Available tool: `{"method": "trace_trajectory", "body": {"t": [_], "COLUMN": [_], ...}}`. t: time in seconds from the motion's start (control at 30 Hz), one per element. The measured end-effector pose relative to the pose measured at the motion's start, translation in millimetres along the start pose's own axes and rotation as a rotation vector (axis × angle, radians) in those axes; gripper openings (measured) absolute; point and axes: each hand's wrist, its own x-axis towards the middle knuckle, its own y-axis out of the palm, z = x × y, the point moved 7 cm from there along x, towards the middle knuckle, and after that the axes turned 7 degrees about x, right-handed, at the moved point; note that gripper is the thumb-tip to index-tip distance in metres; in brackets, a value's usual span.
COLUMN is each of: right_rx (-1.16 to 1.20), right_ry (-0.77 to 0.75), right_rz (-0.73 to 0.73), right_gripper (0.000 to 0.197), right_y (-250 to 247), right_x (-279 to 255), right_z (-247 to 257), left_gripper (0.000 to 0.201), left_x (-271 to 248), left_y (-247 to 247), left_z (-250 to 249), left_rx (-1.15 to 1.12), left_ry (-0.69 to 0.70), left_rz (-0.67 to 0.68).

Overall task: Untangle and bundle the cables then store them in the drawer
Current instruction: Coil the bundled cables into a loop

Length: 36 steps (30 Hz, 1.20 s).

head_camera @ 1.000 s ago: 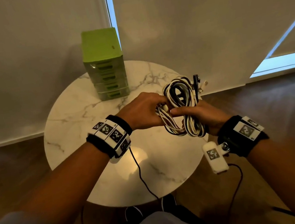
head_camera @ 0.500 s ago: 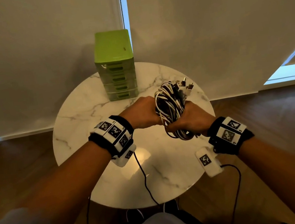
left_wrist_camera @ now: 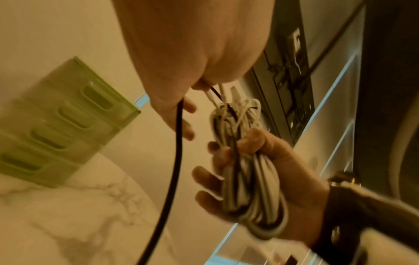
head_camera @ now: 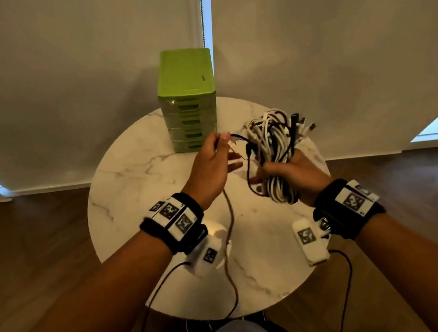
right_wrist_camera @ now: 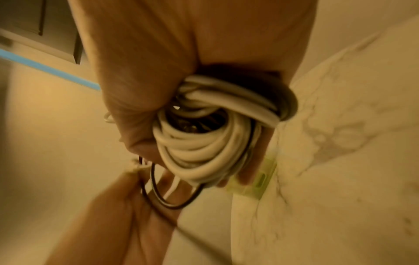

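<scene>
My right hand (head_camera: 286,175) grips a coiled bundle of white and black cables (head_camera: 276,150) above the right side of the round marble table (head_camera: 134,185). The coils (right_wrist_camera: 204,143) fill the right wrist view, and plug ends stick up at the bundle's top (head_camera: 300,123). My left hand (head_camera: 211,164) is raised to the left of the bundle and pinches a thin black cable end (head_camera: 236,137) drawn out of it. In the left wrist view that hand (left_wrist_camera: 192,89) holds the black strand (left_wrist_camera: 176,143) and a white strand.
A green drawer unit (head_camera: 188,101) with several shut drawers stands at the table's far edge, just beyond my left hand. Grey blinds hang behind it. Wood floor surrounds the table. Thin black sensor leads hang from both wrists.
My left hand has left the bundle and moved up and left, drawing a thin black cable end out. My right hand kept its grip and shifted slightly right.
</scene>
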Motion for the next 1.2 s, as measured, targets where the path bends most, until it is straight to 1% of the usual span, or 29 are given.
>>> {"method": "trace_trajectory", "body": {"t": [0.07,0.13,0.17,0.2,0.23,0.33,0.4,0.43,0.5,0.57,0.63,0.67,0.73,0.77,0.8,0.87,0.9,0.93,0.97,1.07,1.13,1.2], "right_rx": [0.028,0.013,0.014,0.027,0.038,0.045,0.042,0.041,0.011,-0.025,0.041,0.104,0.244,0.308,0.379,0.542,0.609,0.653,0.675,0.656,0.541,0.361], "right_ry": [0.004,-0.026,-0.04,-0.055,-0.07,-0.101,-0.097,-0.085,-0.073,-0.048,-0.019,-0.013,-0.011,-0.004,0.012,0.075,0.106,0.136,0.16,0.205,0.191,0.155], "right_rz": [0.046,0.052,0.046,0.05,0.068,0.173,0.199,0.201,0.182,0.117,0.038,0.014,-0.024,-0.042,-0.052,-0.017,0.035,0.093,0.14,0.217,0.2,0.156], "right_gripper": [0.017,0.012,0.011,0.012,0.016,0.036,0.038,0.034,0.021,0.009,0.005,0.006,0.006,0.006,0.007,0.009,0.009,0.01,0.011,0.014,0.014,0.015], "right_y": [22,34,38,40,43,55,61,62,63,56,48,45,38,36,34,36,40,45,51,60,56,44], "right_x": [-2,0,2,4,6,7,8,9,11,16,23,27,35,39,42,46,46,45,43,35,35,37], "right_z": [-6,-6,-5,-3,-1,6,9,9,12,11,12,14,21,24,27,30,33,35,37,40,40,41], "left_gripper": [0.028,0.032,0.036,0.037,0.035,0.02,0.019,0.021,0.031,0.034,0.037,0.044,0.064,0.071,0.071,0.061,0.06,0.06,0.059,0.051,0.049,0.048], "left_x": [11,21,24,26,29,33,34,35,34,35,37,37,29,20,8,-20,-30,-37,-39,-30,-23,-18], "left_y": [7,9,8,6,5,1,-2,-3,-1,0,-4,-6,-8,-7,-3,4,6,6,5,-14,-36,-62], "left_z": [-5,-9,-12,-14,-14,-15,-17,-18,-22,-26,-26,-23,-5,6,18,43,52,57,62,61,53,45], "left_rx": [-0.209,-0.407,-0.461,-0.471,-0.458,-0.398,-0.345,-0.317,-0.293,-0.266,-0.222,-0.226,-0.202,-0.145,-0.045,0.142,0.173,0.174,0.161,0.17,0.314,0.496], "left_ry": [-0.056,-0.093,-0.099,-0.101,-0.101,-0.1,-0.054,-0.023,0.025,0.053,0.065,0.044,-0.045,-0.1,-0.149,-0.223,-0.245,-0.252,-0.257,-0.264,-0.213,-0.137], "left_rz": [-0.083,-0.138,-0.159,-0.174,-0.188,-0.22,-0.22,-0.202,-0.126,-0.045,0.018,0.042,0.09,0.156,0.259,0.478,0.545,0.577,0.572,0.459,0.384,0.347]}}
